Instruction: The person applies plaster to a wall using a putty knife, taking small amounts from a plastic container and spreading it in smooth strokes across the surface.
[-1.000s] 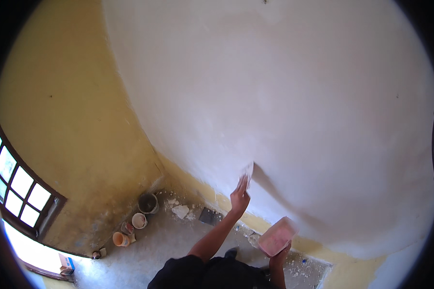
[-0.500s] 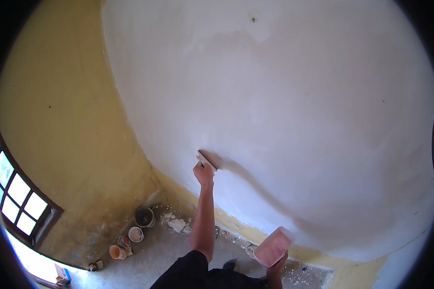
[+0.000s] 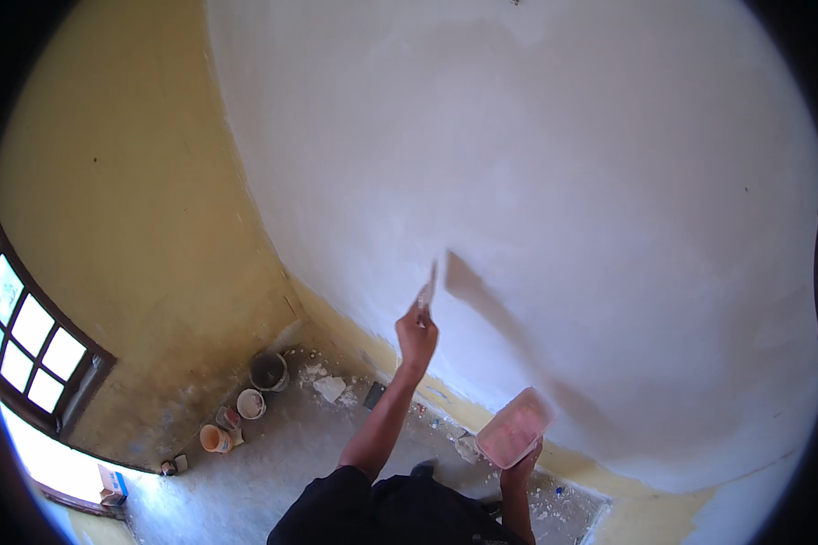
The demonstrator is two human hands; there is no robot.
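My left hand is closed around a putty knife, raised in front of the white wall. The blade points up and appears nearly edge-on, with pale smears on it. Its shadow falls on the wall to the right, apart from the blade. Lower and to the right, my right hand grips a pinkish rectangular plastic tub from below. The tub is tilted, and what it holds is hard to make out.
A yellow wall with a barred window stands at left. Along its foot are a dark bucket, a white bucket and an orange container. White debris litters the floor near the corner. A cardboard box sits lower left.
The putty knife has come off the wall and turned edge-on, moving right and slightly up with my left hand. My right hand and the tub have risen in view, and the view has shifted.
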